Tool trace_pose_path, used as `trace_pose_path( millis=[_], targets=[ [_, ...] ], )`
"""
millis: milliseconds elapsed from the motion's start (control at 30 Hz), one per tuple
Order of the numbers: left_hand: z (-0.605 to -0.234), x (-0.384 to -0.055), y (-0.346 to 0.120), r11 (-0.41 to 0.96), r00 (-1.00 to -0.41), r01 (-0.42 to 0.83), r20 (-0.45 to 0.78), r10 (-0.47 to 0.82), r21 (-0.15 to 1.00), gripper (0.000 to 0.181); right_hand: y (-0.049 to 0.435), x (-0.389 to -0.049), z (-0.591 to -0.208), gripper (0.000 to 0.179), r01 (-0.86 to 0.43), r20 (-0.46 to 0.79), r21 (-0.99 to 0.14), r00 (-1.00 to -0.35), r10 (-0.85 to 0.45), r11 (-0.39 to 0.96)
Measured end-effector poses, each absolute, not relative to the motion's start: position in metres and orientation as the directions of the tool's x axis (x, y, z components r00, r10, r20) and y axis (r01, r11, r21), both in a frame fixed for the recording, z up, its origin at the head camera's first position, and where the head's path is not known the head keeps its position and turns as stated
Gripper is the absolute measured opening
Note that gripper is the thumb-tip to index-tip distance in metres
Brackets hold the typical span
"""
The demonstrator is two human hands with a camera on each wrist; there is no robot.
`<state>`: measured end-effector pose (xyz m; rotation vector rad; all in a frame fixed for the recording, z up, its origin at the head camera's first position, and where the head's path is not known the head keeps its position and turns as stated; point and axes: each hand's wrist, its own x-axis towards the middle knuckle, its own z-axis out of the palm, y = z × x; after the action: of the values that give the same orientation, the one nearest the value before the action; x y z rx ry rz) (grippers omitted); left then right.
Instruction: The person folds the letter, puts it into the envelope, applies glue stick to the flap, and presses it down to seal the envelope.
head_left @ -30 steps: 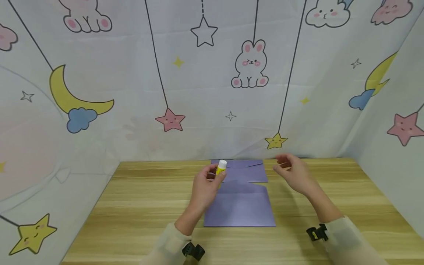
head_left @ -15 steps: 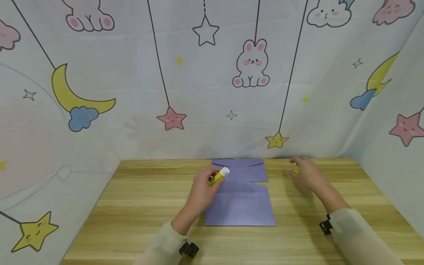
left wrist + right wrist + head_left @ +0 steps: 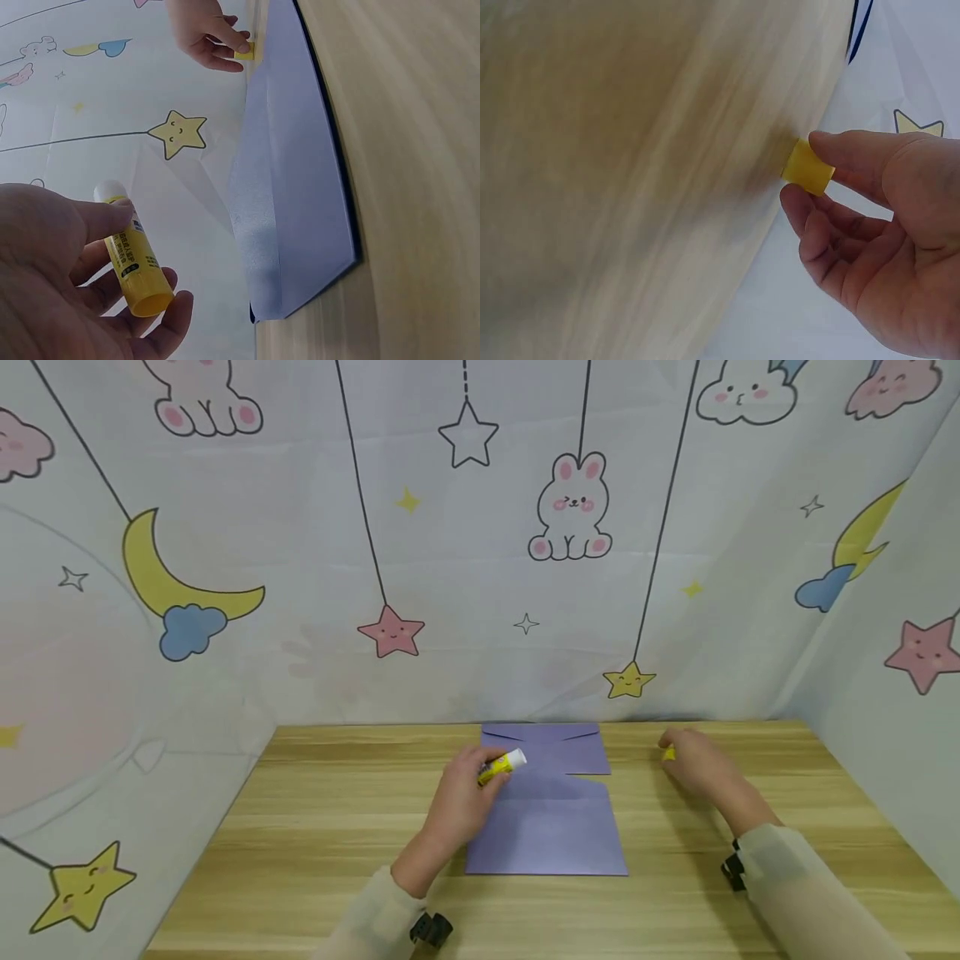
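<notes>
My left hand [image 3: 456, 793] holds a yellow glue stick [image 3: 495, 768] between thumb and fingers, tilted above the purple envelopes. In the left wrist view the uncapped glue stick [image 3: 136, 262] has its white end up. At the right, my right hand [image 3: 701, 766] pinches a small yellow cap [image 3: 808, 169] between thumb and fingertips, at the tabletop near its back edge. One purple envelope [image 3: 547, 839] lies in front with its flap spread out. Behind it lies a second purple envelope [image 3: 581, 756], partly covered by that flap.
The wooden table [image 3: 315, 843] runs back to a white curtain [image 3: 465, 568] printed with stars, moons and a bunny. The curtain also closes off the left and right sides. Each wrist carries a black strap-on camera mount [image 3: 431, 930].
My right hand has moved right, away from the envelopes, and down to the table with the cap. The glue stick in my left hand has tipped from upright towards the right and sits slightly lower.
</notes>
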<state>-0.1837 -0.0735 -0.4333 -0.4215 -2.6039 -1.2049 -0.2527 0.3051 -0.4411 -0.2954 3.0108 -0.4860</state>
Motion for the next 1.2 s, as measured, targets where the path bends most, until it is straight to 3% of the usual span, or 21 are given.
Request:
trace_pose_path(
  millis=[267,500,833,1200],
  targets=[
    [-0.432,-0.183,-0.073,0.616,-0.936,0.340,0.318,0.149,0.711,0.027,0.300,-0.251,-0.435,0.034,-0.177,-0.036,-0.348,-0.979,-0.201,0.921],
    [-0.430,-0.185,-0.072,0.632,-0.919,0.375,0.360,0.159,0.678,0.026,0.275,-0.242,-0.416,0.037,-0.189,0.011,-0.455,-0.978,-0.206,0.870],
    [-0.423,-0.187,-0.066,0.657,-0.922,0.369,0.348,0.169,0.657,0.028,0.231,-0.218,-0.406,0.034,-0.303,0.183,-0.678,-0.952,-0.245,0.670],
    [-0.417,-0.189,-0.057,0.684,-0.918,0.377,0.350,0.186,0.624,0.030,0.183,-0.207,-0.407,0.030,-0.368,0.266,-0.785,-0.927,-0.266,0.498]
  ],
)
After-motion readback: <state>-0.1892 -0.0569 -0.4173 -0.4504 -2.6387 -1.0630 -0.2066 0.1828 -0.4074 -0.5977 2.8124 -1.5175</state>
